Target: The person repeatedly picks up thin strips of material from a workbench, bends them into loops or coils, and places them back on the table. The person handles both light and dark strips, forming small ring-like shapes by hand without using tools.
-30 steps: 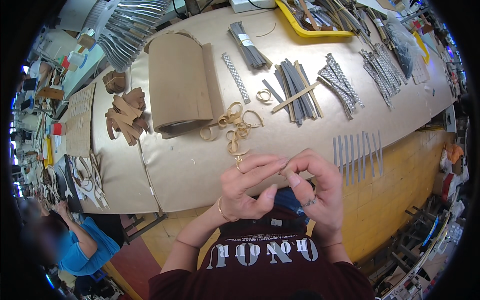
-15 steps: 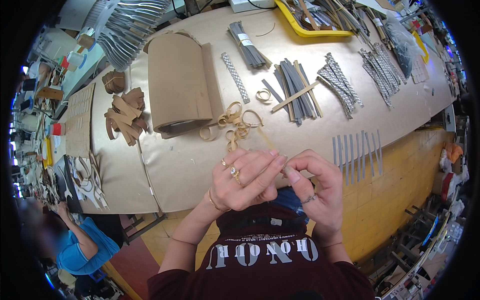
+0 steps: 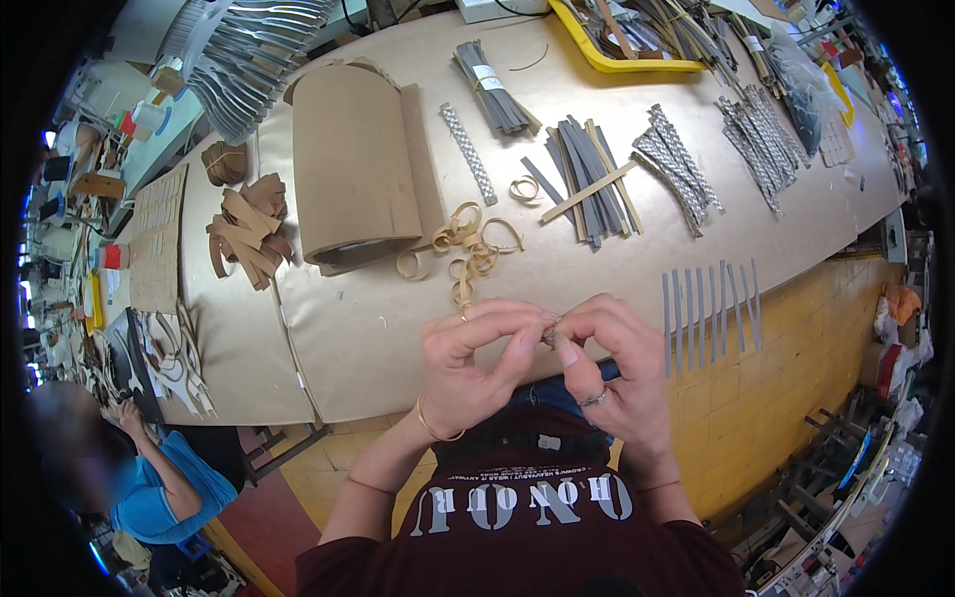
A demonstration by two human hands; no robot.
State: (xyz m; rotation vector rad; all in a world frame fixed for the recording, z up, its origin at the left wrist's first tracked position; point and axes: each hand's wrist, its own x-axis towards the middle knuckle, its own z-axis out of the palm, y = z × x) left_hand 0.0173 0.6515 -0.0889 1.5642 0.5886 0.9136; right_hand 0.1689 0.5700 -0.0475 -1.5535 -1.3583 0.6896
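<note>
My left hand (image 3: 476, 360) and my right hand (image 3: 614, 370) meet fingertip to fingertip over the near edge of the brown paper-covered table (image 3: 378, 328). Both pinch one small, thin brownish strip piece (image 3: 549, 336), mostly hidden by the fingers. Just beyond my hands lies a pile of curled tan strips (image 3: 468, 244). A row of grey strips (image 3: 708, 303) lies to the right of my right hand.
A roll of brown paper (image 3: 348, 164) lies at the left centre, with folded tan pieces (image 3: 244, 224) beside it. Further back are dark grey strips (image 3: 587, 184), braided silver strips (image 3: 681, 164) and a yellow tray (image 3: 617, 40). A person in blue (image 3: 149, 488) sits at lower left.
My left hand, which reached up toward the curled strips half a second ago, has drawn back and its fingertips now meet my right hand's. The right hand barely moved.
</note>
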